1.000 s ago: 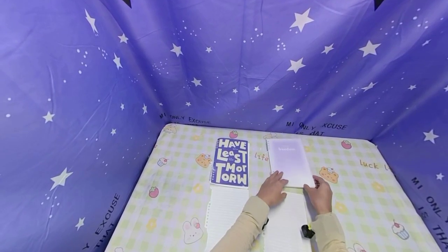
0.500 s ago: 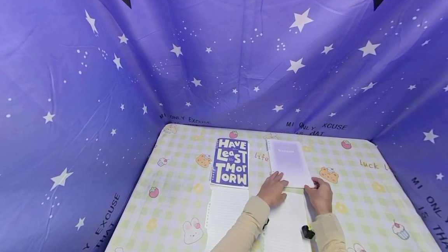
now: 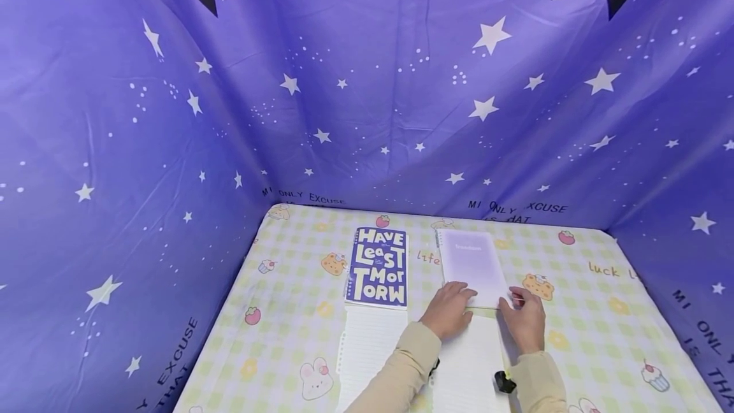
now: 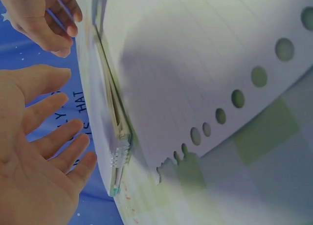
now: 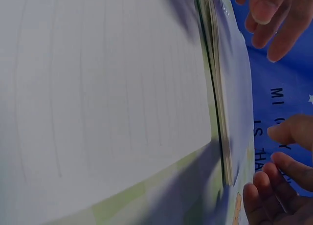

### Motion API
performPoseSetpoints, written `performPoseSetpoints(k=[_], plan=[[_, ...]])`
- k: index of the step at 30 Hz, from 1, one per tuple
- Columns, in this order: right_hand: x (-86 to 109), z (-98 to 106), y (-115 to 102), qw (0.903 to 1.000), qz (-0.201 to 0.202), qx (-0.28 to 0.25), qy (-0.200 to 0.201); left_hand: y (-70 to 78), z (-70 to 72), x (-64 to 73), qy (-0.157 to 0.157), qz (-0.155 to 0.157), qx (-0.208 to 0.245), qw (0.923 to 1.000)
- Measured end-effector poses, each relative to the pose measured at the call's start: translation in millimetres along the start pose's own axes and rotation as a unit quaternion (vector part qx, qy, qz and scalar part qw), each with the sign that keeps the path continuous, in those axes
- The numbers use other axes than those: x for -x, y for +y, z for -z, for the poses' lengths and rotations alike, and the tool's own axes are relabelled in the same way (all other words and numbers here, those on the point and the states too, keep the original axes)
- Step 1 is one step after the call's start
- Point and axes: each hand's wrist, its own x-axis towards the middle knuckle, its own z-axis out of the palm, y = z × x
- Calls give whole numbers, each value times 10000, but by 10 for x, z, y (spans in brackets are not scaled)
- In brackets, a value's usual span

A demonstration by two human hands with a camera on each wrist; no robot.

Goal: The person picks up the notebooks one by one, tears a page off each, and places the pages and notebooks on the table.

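Note:
A lilac spiral notebook (image 3: 470, 260) lies with its cover up at the far right of the table. My left hand (image 3: 448, 311) is at its near left corner, fingers spread and relaxed, as the left wrist view shows. At the near right corner is my right hand (image 3: 524, 320); in the right wrist view its thumb and fingers (image 5: 276, 166) are apart with nothing between them. The stacked page edges (image 5: 217, 88) of the notebook show there from the side. Beneath my forearms lies a white lined sheet (image 3: 470, 362), with punched holes along one edge in the left wrist view.
Left of the lilac notebook lies a blue notebook (image 3: 377, 266) with large white lettering. Another lined sheet (image 3: 373, 343) extends from its near edge. A checked, cartoon-printed cloth (image 3: 275, 336) covers the table, and purple star-patterned curtains (image 3: 367, 101) enclose it.
The lilac notebook's far edge has settled slightly lower since the earliest frame. My left fingers have shifted a little to the right; my right hand has barely moved.

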Motion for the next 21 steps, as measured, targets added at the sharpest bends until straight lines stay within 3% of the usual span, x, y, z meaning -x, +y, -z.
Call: performPoseSetpoints(k=[8, 21], plan=[[44, 2, -94, 9997, 164, -133, -74, -82, 63, 37, 299, 35, 294, 9991], [90, -21, -182, 9976, 697, -46, -15, -246, 257, 213, 526, 149, 638, 9965]])
